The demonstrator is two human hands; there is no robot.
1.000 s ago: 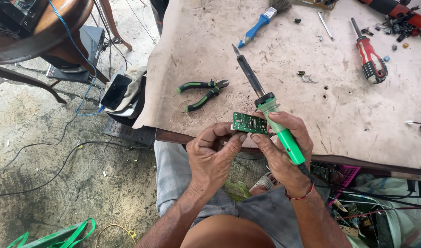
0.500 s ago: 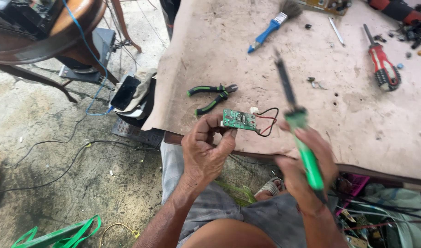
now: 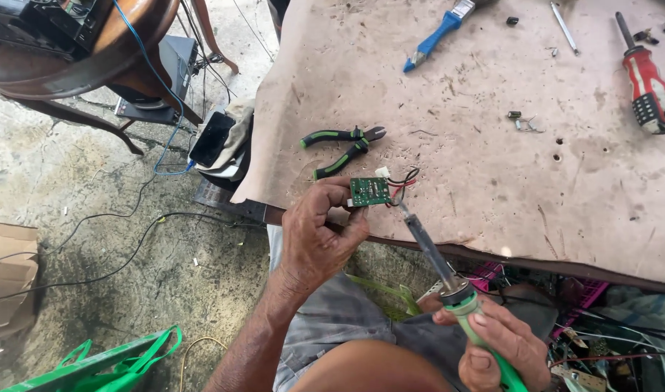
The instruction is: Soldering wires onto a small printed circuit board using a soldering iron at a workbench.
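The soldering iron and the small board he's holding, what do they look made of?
Soldering iron: glossy green handle, likely plastic; dull grey shaft, apparently metal. Board: flat green panel with tiny parts and red and black wires, probably fibreglass circuit board, pinched in the left hand.

Green-handled pliers [image 3: 343, 149], red screwdriver [image 3: 648, 83], blue brush [image 3: 440, 30] on table [image 3: 492, 189]; phone [image 3: 211, 139] beside.

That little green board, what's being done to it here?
A person holds the small green circuit board pinched in the left hand at the edge of the worktable. The right hand grips a green-handled soldering iron, its tip touching the board beside the red and black wires. Green-handled pliers lie just behind.
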